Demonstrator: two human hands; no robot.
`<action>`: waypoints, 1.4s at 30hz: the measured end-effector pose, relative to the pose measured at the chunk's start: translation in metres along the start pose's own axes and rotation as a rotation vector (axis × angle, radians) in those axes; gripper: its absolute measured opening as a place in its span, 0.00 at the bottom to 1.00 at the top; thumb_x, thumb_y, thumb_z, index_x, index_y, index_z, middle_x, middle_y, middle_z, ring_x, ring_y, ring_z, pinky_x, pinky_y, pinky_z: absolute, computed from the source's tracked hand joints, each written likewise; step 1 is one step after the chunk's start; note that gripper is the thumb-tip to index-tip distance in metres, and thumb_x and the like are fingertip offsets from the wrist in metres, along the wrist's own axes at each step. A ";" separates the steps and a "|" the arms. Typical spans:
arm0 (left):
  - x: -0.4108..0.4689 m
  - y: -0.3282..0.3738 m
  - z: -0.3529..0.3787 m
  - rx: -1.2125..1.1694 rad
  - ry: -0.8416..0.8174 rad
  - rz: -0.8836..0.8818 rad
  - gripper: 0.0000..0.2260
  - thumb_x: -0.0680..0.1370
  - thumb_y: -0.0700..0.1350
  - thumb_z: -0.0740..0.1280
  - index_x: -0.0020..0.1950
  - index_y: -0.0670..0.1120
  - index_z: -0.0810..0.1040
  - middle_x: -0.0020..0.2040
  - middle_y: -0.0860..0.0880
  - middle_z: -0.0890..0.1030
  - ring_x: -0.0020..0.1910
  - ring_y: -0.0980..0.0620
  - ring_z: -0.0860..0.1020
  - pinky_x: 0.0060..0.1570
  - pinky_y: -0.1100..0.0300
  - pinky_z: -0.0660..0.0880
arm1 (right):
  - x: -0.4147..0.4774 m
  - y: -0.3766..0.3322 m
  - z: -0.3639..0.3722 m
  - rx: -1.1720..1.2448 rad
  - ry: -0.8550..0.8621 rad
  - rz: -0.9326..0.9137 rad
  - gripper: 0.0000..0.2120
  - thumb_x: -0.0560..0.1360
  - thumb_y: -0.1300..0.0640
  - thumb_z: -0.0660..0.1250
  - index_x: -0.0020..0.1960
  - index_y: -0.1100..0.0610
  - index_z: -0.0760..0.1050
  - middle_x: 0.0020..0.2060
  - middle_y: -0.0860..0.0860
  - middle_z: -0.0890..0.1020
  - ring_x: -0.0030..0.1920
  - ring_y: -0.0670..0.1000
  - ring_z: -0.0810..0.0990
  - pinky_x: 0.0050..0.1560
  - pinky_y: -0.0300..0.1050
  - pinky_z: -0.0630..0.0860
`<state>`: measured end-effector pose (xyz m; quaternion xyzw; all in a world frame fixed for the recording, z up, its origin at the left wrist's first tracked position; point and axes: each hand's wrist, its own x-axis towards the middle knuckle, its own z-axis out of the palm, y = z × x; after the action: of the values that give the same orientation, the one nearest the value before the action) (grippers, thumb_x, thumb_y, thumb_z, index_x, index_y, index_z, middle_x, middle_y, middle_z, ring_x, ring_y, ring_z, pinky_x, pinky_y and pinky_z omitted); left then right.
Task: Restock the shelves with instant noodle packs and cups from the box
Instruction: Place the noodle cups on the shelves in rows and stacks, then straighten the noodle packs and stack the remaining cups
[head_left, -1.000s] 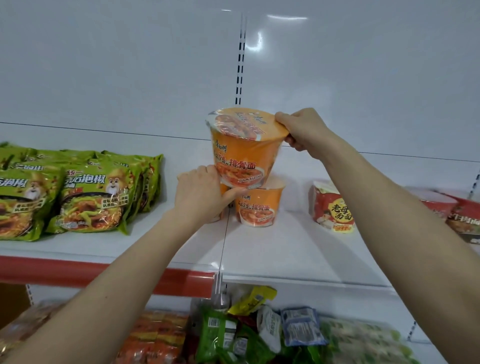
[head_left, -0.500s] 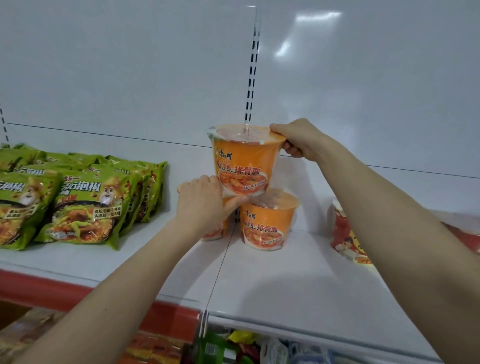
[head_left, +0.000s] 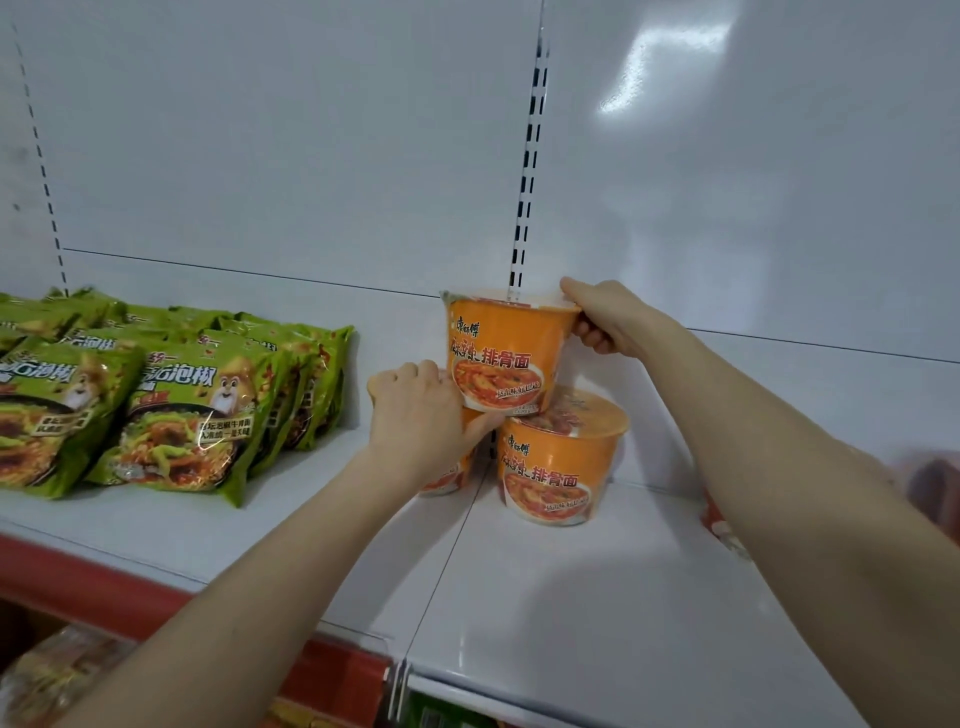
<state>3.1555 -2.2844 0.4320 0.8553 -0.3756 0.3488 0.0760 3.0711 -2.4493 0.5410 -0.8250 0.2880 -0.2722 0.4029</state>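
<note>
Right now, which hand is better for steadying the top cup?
Probably the right hand: it grips the rim of the top cup, clear of the lower cups. The left hand crowds its base.

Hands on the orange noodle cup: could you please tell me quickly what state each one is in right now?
Left hand: grips the base of the top noodle cup.
Right hand: grips that cup's rim.

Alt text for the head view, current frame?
Two hands hold an orange noodle cup over two matching cups on a white shelf, the left hand at its base and the right hand at its rim. Green noodle packs stand in rows to the left.
</note>
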 end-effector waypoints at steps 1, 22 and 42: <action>-0.001 0.000 -0.001 0.004 0.003 0.002 0.33 0.67 0.71 0.38 0.42 0.45 0.67 0.39 0.47 0.69 0.42 0.48 0.72 0.45 0.52 0.74 | 0.000 0.000 -0.001 0.012 0.022 -0.018 0.19 0.78 0.50 0.53 0.32 0.58 0.66 0.25 0.52 0.68 0.23 0.48 0.62 0.22 0.34 0.57; -0.093 -0.041 -0.057 -0.180 0.336 0.072 0.18 0.73 0.52 0.58 0.29 0.43 0.77 0.23 0.48 0.73 0.22 0.47 0.74 0.18 0.57 0.70 | -0.076 -0.065 0.097 -0.015 0.036 -0.897 0.20 0.78 0.54 0.60 0.38 0.71 0.72 0.35 0.68 0.78 0.38 0.65 0.76 0.41 0.52 0.73; -0.295 -0.269 -0.125 0.069 0.136 -0.130 0.18 0.73 0.53 0.55 0.27 0.48 0.73 0.22 0.54 0.70 0.20 0.55 0.69 0.19 0.66 0.60 | -0.249 -0.175 0.354 -0.111 -0.374 -1.062 0.16 0.78 0.55 0.60 0.33 0.57 0.71 0.26 0.48 0.70 0.34 0.54 0.71 0.38 0.49 0.67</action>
<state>3.1358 -1.8716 0.3678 0.8544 -0.3010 0.4130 0.0941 3.1863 -2.0078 0.4439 -0.9107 -0.2292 -0.2713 0.2110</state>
